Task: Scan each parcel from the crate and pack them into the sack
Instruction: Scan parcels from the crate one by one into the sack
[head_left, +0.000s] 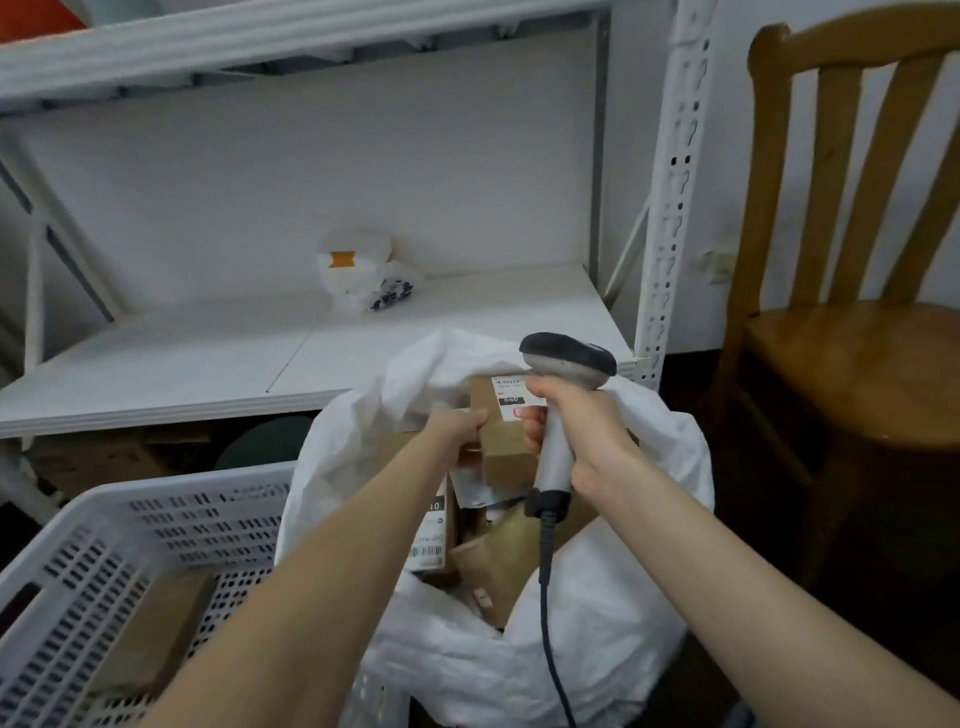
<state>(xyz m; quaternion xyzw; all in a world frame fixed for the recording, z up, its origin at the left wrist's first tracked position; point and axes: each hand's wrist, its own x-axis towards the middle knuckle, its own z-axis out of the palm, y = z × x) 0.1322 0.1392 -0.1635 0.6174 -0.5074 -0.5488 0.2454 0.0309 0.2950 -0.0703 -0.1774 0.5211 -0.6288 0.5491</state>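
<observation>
Biggest worry from here, probably: letting the parcel (503, 449) go crooked and wedging it on the boxes (432, 538) already piled in the sack (602, 603), thanks to that floppy white rim sagging around the opening. Could also snag the scanner (569, 358) cable (545, 597), dangling straight down across the sack's mouth, and drag it in with the box. No telling whether scanned yet either, with the scanner head sitting just above the label (517, 397) and its window side hidden. Holding the parcel up right over the opening with the left hand (460, 423), arm stretched forward, fingers curled over the box's left edge. Gripping the scanner handle in a full fist with the right hand (569, 421), fingertips touching the label side. Leaves one more brown parcel (156, 629) lying flat in the crate (130, 519), lower left.
</observation>
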